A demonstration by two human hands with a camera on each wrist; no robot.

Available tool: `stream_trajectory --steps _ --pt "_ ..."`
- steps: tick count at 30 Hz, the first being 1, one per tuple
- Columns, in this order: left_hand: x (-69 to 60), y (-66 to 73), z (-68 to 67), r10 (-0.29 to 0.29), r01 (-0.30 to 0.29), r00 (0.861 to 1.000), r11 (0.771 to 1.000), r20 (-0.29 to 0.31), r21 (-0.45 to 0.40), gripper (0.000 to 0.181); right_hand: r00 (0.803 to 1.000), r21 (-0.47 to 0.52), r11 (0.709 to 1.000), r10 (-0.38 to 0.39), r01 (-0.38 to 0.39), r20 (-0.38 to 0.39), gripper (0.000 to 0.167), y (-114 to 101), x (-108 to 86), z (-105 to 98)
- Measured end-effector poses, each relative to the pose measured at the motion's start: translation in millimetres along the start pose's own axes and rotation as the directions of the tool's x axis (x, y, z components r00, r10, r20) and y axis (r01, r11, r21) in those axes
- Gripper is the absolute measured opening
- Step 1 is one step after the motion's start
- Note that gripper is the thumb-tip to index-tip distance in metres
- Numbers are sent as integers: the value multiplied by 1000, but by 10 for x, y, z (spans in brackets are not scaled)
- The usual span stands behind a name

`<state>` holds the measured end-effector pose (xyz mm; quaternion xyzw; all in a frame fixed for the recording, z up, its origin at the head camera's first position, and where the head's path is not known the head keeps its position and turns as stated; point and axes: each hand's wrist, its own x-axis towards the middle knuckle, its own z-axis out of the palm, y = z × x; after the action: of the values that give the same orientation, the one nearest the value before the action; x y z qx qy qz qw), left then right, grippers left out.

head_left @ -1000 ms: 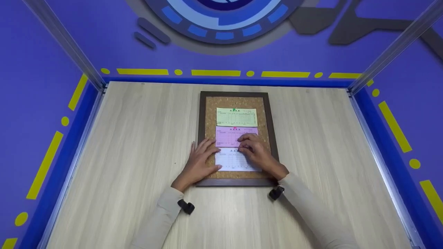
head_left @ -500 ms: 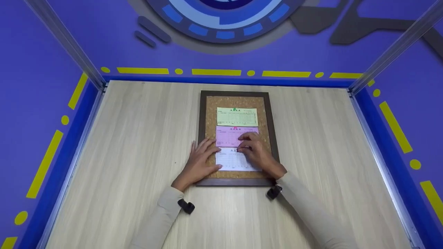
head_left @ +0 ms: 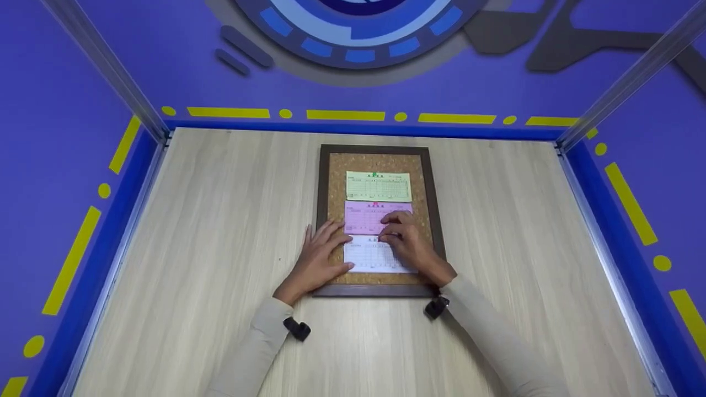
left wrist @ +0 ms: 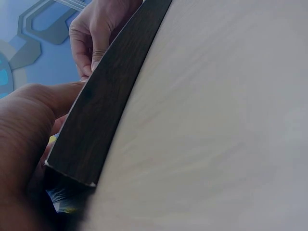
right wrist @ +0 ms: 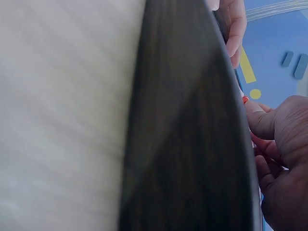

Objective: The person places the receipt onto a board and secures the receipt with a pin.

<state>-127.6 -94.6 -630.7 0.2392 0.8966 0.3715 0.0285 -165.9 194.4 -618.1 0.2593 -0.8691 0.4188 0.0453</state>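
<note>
A cork board (head_left: 375, 161) in a dark wooden frame lies on the table. Down it run a green slip (head_left: 378, 187), a pink slip (head_left: 361, 219) and a white slip (head_left: 367, 256). Green and pink-red push pins sit at the top edges of the upper two. My left hand (head_left: 320, 259) rests spread over the board's left side, fingertips and thumb at the white slip's left edge. At the white slip's top, my right hand (head_left: 411, 245) pinches a small red push pin (right wrist: 245, 99) between thumb and finger. The pin's point is hidden.
The pale wooden table (head_left: 231, 220) surrounds the board. Blue panels (head_left: 353, 94) with yellow markings stand at the back and both sides, with metal posts at the corners. The dark frame (right wrist: 192, 120) fills much of the right wrist view.
The right wrist has shifted slightly left since a second ago, its fingers staying at the white slip's top edge. My left hand has kept its place.
</note>
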Motion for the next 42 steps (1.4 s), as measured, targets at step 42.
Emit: stream_trajectory --steps 42 --pt "4 13 -19 -11 12 1000 1000 11 -19 60 982 -173 983 88 -59 166 8 -193 243 -110"
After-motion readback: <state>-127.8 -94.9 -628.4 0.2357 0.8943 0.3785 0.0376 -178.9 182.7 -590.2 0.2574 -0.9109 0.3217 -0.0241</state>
